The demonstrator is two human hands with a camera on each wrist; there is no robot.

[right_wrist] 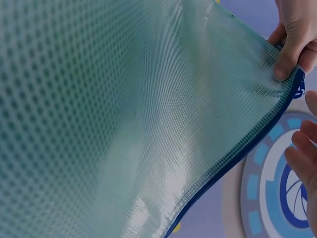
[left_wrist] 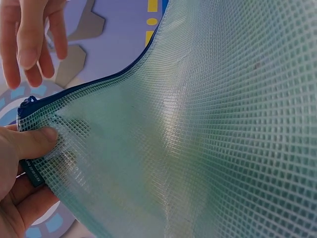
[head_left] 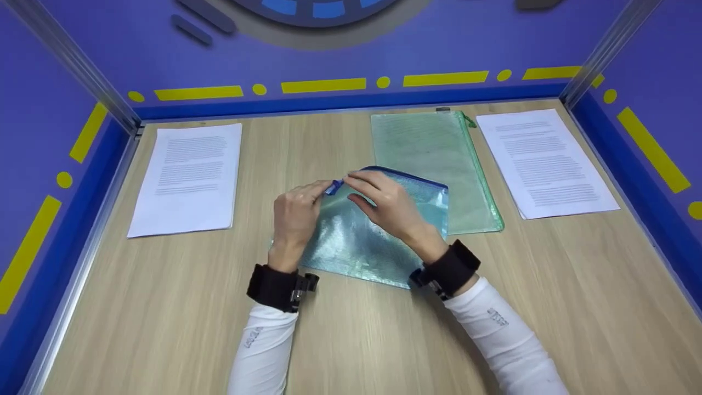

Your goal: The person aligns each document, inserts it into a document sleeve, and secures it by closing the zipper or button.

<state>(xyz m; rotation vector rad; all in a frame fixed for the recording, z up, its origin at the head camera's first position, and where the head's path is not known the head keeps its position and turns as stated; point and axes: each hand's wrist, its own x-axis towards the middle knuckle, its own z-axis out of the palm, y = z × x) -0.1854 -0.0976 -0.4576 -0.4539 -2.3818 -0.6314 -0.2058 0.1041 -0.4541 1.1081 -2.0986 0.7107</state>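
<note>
A translucent mesh zipper pouch [head_left: 356, 247] with a dark blue zipper edge is raised at its far left corner in the head view. My left hand [head_left: 296, 214] pinches that corner between thumb and fingers, beside the zipper's end. A small dark tag [left_wrist: 32, 173] sticks out near the pinching fingers in the left wrist view. My right hand [head_left: 386, 203] is over the pouch, its fingers extended toward the zipper end. The right wrist view shows these right fingers [right_wrist: 302, 148] loosely bent and apart from the blue zipper [right_wrist: 223, 171], with nothing between them.
A green mesh zipper pouch [head_left: 425, 145] lies behind, partly under the blue-edged one. Printed paper stacks lie at the left [head_left: 189, 181] and right [head_left: 548, 164] of the wooden table [head_left: 362, 340]. Purple panels [head_left: 351, 60] enclose the back and sides.
</note>
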